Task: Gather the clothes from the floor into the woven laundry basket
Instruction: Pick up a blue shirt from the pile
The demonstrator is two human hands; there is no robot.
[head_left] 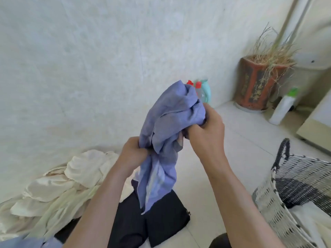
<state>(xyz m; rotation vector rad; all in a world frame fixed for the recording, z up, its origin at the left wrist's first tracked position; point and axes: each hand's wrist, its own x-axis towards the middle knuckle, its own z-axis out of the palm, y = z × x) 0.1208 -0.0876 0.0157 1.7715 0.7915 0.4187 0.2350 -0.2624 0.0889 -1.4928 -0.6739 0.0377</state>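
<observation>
Both hands are closed on one blue garment [166,133], held up in the air above the floor. The left hand [133,153] has a tight grip on a bunched fold low on its left side; the right hand [206,133] clamps a wad of the cloth higher up on its right side. Between the two hands the fabric humps upward, and a long tail of it hangs down past the left wrist, its tip ending over a black garment [152,224].

That black garment lies spread flat on the tiled floor [223,122] directly under the hands. Just to its left, along the foot of the wall, sits one rumpled heap of cream cloth [59,187]; how many pieces it holds cannot be told.

One woven laundry basket [279,208], white with black weave and a black handle, stands on the floor to the right of the right forearm, with pale cloth showing inside it.

Toward the far corner of the floor stand one red-brown planter [256,86] of dry grass and one white bottle with a green cap [283,106].
</observation>
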